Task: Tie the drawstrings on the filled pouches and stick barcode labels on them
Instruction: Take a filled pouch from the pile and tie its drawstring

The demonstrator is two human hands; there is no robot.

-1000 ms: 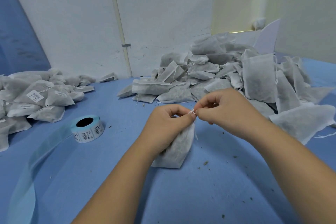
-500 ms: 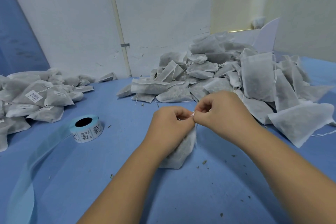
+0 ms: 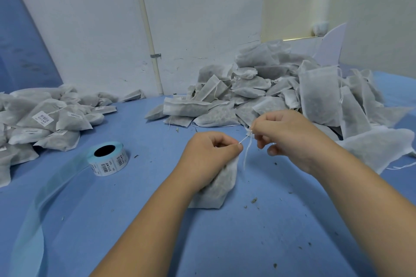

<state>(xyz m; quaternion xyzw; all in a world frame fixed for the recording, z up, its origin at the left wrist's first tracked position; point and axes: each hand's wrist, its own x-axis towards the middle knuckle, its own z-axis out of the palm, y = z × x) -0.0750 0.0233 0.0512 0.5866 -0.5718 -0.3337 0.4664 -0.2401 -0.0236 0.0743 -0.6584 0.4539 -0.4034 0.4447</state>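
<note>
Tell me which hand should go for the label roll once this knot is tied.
Probably the left hand: the label roll sits on its outer side with bare table between. The right hand, pinching the drawstring, would have to cross over the pouch.

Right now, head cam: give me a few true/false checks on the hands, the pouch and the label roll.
1. The left hand grips a pouch while the right hand pinches its drawstring. True.
2. The label roll lies to the right of both hands. False: it lies to their left on the blue table.
3. Some pouches in the left pile carry a barcode label. True.
4. The label roll stands on its edge, ready to roll. False: it lies flat, with its core hole facing up.
</note>
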